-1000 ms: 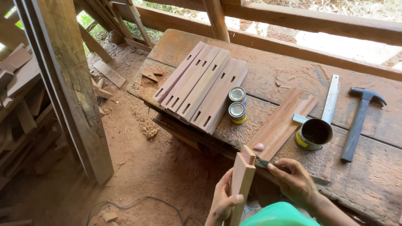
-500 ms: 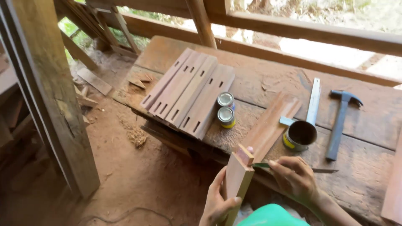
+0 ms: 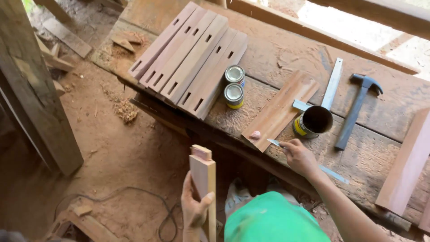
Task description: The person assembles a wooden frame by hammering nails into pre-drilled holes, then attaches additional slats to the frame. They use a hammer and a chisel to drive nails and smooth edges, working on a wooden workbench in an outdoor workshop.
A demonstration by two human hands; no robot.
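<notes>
A rough plank workbench (image 3: 277,54) stands over a dirt floor. The left hand (image 3: 193,207) grips an upright wooden piece (image 3: 204,179) (tenon at its top). The right hand (image 3: 299,156) pinches a small blade (image 3: 274,143), its tip beside a flat board (image 3: 280,110); an open can (image 3: 313,121) sits just beyond that hand.

The right hand (image 3: 299,156) has left the upright piece (image 3: 204,179) — reaching (blade (image 3: 274,142) first) toward the benchtop putty blob (image 3: 255,134).

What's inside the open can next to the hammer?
The open can shows only a dark interior from this head view; whether it holds anything cannot be told. A metal square runs behind it, its short leg hidden by the can. The hammer lies to its right.
</notes>
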